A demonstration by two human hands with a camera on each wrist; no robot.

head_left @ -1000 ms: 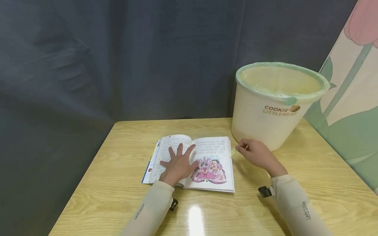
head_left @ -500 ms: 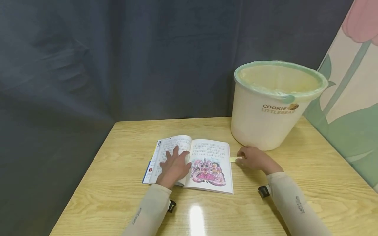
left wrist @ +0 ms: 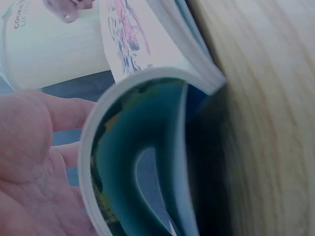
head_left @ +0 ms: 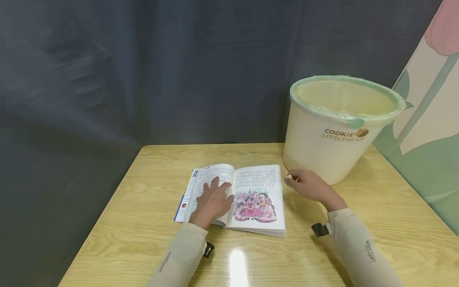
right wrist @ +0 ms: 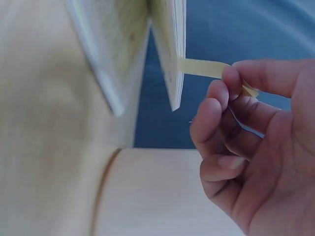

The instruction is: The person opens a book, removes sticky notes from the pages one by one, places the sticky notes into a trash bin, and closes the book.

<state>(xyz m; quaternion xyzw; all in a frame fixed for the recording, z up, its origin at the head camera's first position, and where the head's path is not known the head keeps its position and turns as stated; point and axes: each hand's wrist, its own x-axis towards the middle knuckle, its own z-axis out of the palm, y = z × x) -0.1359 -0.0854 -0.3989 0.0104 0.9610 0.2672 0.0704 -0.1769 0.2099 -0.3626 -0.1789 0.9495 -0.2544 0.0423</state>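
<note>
An open book [head_left: 255, 179] lies on the table, with text on both pages and a pink drawing of figures on the right one. My left hand [head_left: 213, 202] rests on its left page, fingers loosely spread; in the left wrist view that side of the book bows up in a curve. Off the right edge, my right hand [head_left: 311, 186] pinches a pale yellow sticky tab [right wrist: 203, 67] between thumb and fingertip. The right wrist view has the tab stretching from the page edge to my fingers. A gap shows between the lifted pages and those beneath.
A cream bucket [head_left: 317, 143] with a green rim and a plastic liner stands behind and right of the book, close to my right hand. A dark curtain [head_left: 215, 71] hangs behind the wooden table [head_left: 136, 235]. A wall with painted flowers [head_left: 430, 151] is at right.
My left fingers have drawn closer together on the page. My right hand dipped with the tab, then rose again, and the right-hand pages have lifted slightly at their lower corner.
</note>
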